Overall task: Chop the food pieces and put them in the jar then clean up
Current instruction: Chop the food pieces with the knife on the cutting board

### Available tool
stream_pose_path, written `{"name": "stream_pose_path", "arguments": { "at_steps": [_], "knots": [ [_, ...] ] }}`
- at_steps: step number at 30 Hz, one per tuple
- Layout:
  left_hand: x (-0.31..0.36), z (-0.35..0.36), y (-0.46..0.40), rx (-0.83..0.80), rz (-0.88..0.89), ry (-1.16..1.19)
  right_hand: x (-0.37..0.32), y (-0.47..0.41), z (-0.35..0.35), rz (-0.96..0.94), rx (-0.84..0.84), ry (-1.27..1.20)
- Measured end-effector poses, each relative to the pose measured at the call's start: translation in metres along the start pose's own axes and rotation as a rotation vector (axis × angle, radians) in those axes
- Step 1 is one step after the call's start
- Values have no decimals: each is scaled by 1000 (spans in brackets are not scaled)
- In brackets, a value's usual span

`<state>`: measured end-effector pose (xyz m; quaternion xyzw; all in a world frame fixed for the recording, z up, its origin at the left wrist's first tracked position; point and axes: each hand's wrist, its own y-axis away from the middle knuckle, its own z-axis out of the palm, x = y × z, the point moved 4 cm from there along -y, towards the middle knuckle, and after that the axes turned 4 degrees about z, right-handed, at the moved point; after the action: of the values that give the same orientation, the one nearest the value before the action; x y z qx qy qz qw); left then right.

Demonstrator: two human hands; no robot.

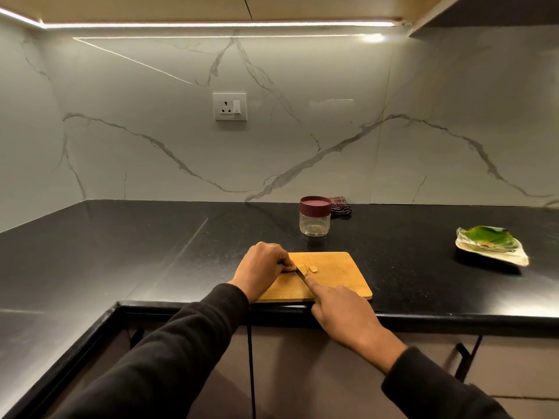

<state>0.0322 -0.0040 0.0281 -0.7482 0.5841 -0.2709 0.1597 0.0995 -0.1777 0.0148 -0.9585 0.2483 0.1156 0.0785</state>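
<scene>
While the left hand (262, 269) pinched a small food piece (291, 268) against the wooden cutting board (338, 276), its fingers curled together over it, the right hand (341, 316) gripped a knife (302, 273), forefinger laid straight along the blade's back. The blade met the piece at the board's left part; cut bits (313, 269) lay just beside it. The board sat at the black table's (151, 243) near edge. Behind it stood a lidded clear jar (315, 219), a folded cloth (341, 205) just beside it; a plate (491, 244) lay well apart to the right
</scene>
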Motion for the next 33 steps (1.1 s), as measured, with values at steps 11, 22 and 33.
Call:
{"name": "stream_pose_path", "arguments": {
  "at_steps": [11, 22, 33],
  "knots": [
    [0, 1, 6, 48, -12, 26, 6, -4, -8, 73, 85, -439],
    [-2, 1, 2, 24, 10, 2, -15, -12, -17, 26, 106, -83],
    [-1, -1, 3, 19, 23, 9, -15, -17, -11, 21, 116, -26]
  ]
}}
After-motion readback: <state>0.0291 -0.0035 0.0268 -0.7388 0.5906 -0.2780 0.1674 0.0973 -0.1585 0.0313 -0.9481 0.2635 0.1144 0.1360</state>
